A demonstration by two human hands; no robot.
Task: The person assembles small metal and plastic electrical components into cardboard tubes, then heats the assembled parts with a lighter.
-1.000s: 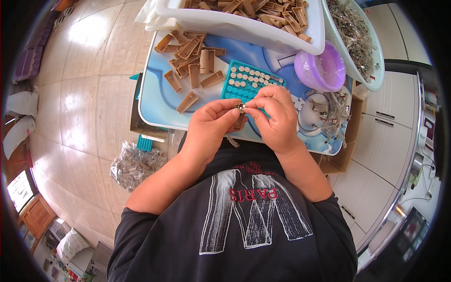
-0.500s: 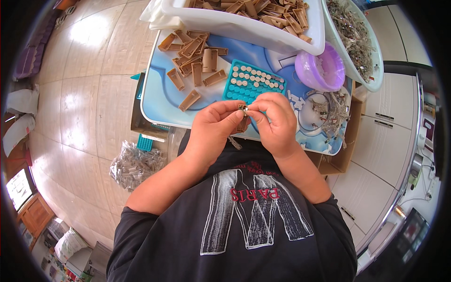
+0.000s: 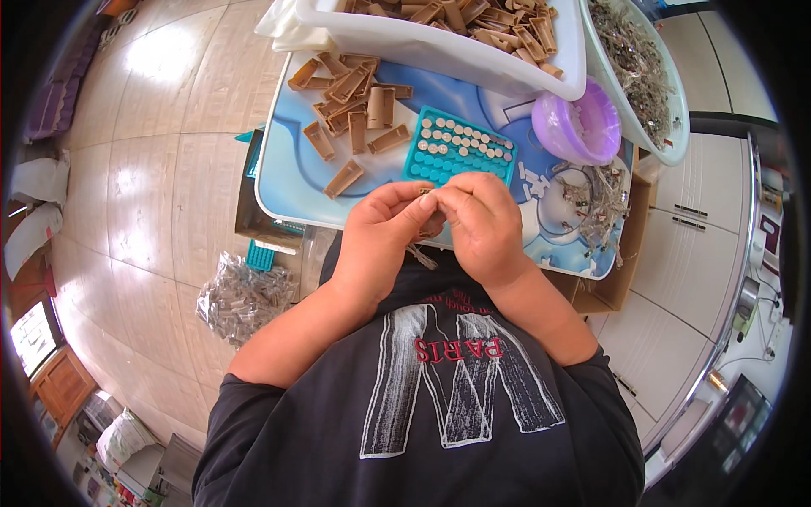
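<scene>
Left hand (image 3: 376, 241) and right hand (image 3: 483, 226) meet thumb to thumb, fingertips of both pinching a small brown part (image 3: 432, 221) between them, just short of the teal tray (image 3: 459, 152). Since half a second ago, hands sit slightly closer together.

Just beyond the grip lies a teal plastic grid tray (image 3: 456, 152), matt, its cells holding small pale discs. It rests on a glossy blue-and-white printed tabletop (image 3: 287, 182). Left of the grip lie tan, matt plastic channel pieces (image 3: 348, 114). Farther off stands a smooth white plastic tub (image 3: 439, 46); to the right, a translucent glossy purple plastic bowl (image 3: 579, 127) and dull metal wire clips (image 3: 604, 203).
</scene>
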